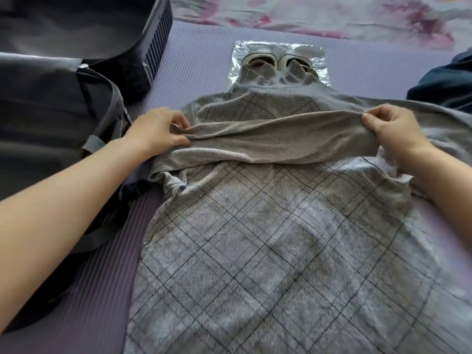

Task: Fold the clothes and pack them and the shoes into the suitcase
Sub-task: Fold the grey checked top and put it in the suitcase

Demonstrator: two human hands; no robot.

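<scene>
Shirt [255,238] fold pinched by fingers [178,121] of left hand [155,131] and right hand [393,131]; shoes [265,60] half hidden behind.

Purple ribbed mat [204,60] spread underneath, white sheet [306,14] with pink floral print along far edge, soft even daylight.

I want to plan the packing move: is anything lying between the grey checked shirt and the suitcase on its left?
Nothing visible does. The shirt lies right beside the open suitcase, its left edge reaching the rim. The shoes sit beyond it, off that path.
</scene>
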